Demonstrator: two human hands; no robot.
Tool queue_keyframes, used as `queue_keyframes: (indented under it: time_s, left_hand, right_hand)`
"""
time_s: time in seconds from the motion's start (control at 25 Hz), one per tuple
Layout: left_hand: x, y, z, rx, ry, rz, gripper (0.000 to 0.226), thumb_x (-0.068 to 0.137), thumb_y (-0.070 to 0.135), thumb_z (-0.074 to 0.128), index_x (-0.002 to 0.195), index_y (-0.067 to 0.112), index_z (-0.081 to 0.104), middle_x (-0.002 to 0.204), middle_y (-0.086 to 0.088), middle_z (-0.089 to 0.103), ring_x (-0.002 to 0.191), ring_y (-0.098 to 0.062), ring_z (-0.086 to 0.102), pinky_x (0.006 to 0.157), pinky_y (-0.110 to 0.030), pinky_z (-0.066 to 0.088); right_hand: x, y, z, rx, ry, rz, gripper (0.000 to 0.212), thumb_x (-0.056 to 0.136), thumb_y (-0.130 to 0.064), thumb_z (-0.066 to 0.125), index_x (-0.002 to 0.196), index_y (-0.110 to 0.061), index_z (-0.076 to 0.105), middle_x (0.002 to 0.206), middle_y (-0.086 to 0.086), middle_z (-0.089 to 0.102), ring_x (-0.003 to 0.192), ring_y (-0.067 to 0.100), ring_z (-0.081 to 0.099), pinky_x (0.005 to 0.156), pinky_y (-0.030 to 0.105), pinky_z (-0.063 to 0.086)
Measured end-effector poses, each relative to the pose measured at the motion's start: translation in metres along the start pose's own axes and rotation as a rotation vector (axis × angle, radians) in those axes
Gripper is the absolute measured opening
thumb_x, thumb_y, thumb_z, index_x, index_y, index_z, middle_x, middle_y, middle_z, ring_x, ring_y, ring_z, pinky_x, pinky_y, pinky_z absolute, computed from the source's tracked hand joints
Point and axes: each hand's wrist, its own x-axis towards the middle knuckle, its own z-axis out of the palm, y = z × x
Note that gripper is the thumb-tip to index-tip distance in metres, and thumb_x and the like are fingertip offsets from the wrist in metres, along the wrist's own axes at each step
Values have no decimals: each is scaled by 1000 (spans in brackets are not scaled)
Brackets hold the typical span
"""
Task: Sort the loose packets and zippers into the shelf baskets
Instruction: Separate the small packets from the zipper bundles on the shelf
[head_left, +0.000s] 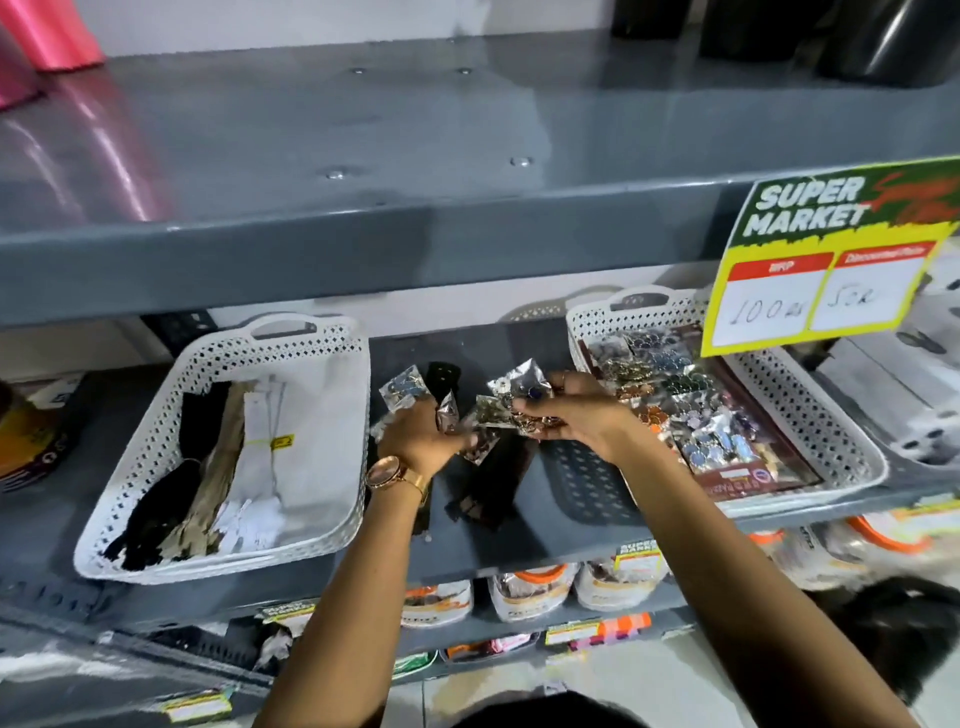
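Two white perforated baskets stand on the grey shelf. The left basket (156, 431) holds black, beige and white zippers (208, 467). The right basket (831, 431) is filled with shiny button packets (701, 415) on a brown card. Between the baskets, my left hand (421, 441), with a watch on the wrist, grips several small clear packets (402, 389). My right hand (576, 415) holds more shiny packets (519, 387) just left of the right basket. Black zippers (498, 478) lie loose on the shelf below my hands.
A yellow and green price sign (826, 260) hangs from the upper shelf (363, 244) over the right basket. Pink rolls (47, 36) and black containers stand on top. Boxes sit at the far right, packaged goods on the lower shelves.
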Motion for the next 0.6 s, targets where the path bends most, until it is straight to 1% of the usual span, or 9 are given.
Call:
queue_keyframes:
  time_s: [0.08, 0.16, 0.24, 0.32, 0.36, 0.4, 0.44, 0.48, 0.6]
  left_hand:
    - [0, -3, 5, 25, 30, 11, 31, 69, 36, 77, 91, 20, 61, 92, -5, 68, 95, -30, 67, 70, -29, 49]
    - [0, -7, 8, 36, 134, -2, 18, 74, 31, 72, 83, 19, 62, 91, -6, 70, 93, -32, 68, 72, -32, 53]
    - [0, -7, 5, -41, 152, -26, 18, 76, 33, 72, 77, 17, 62, 89, -10, 72, 88, -33, 70, 72, -32, 56]
    - [-3, 1, 5, -263, 102, -69, 24, 76, 32, 75, 68, 22, 55, 81, -11, 71, 80, -33, 73, 71, -39, 62]
    - [-5, 5, 7, -339, 80, -101, 19, 76, 31, 76, 76, 22, 59, 87, -11, 71, 83, -33, 73, 74, -43, 62]
    - [-5, 9, 10, -346, 80, -111, 24, 77, 30, 76, 93, 18, 62, 98, -13, 71, 90, -34, 72, 80, -44, 61]
    - [-5, 11, 14, -289, 84, -108, 36, 78, 28, 74, 108, 13, 61, 108, -14, 69, 98, -34, 69, 86, -44, 58]
    - [-5, 12, 18, -217, 100, -98, 42, 79, 28, 72, 115, 12, 58, 115, -14, 68, 105, -34, 66, 91, -42, 55]
    - [-9, 16, 22, -12, 127, -41, 46, 79, 33, 70, 116, 9, 58, 119, -16, 67, 112, -34, 61, 95, -40, 51]
  right_hand:
    - [-6, 4, -4, 10, 35, -8, 59, 70, -7, 80, 123, -7, 54, 118, 12, 67, 105, 24, 66, 71, 32, 60]
    - [-12, 6, -9, -3, 71, -29, 61, 72, -7, 79, 127, -4, 51, 123, 16, 64, 102, 24, 66, 70, 33, 60]
    - [-15, 6, -13, -44, 100, -41, 55, 78, -8, 74, 128, -1, 50, 125, 15, 61, 106, 27, 64, 75, 40, 60]
    - [-16, 5, -11, -131, 94, -26, 45, 84, -5, 68, 124, 3, 50, 115, 15, 61, 104, 28, 62, 73, 39, 61]
    - [-14, 5, -7, -183, 84, -7, 41, 85, -3, 65, 123, 4, 49, 106, 13, 60, 99, 26, 61, 68, 36, 63]
    - [-11, 5, -1, -223, 90, 4, 39, 86, 0, 63, 122, 5, 50, 101, 13, 59, 95, 25, 59, 68, 38, 63]
    - [-6, 7, 6, -246, 110, 12, 36, 85, 2, 62, 120, 5, 51, 101, 16, 59, 93, 25, 59, 72, 42, 62]
    - [1, 8, 13, -255, 127, 20, 35, 84, 5, 61, 118, 5, 52, 107, 20, 59, 93, 26, 58, 76, 45, 61]
    - [18, 9, 31, -329, 171, -10, 34, 81, 6, 64, 113, -2, 54, 118, 21, 59, 105, 30, 59, 86, 50, 56]
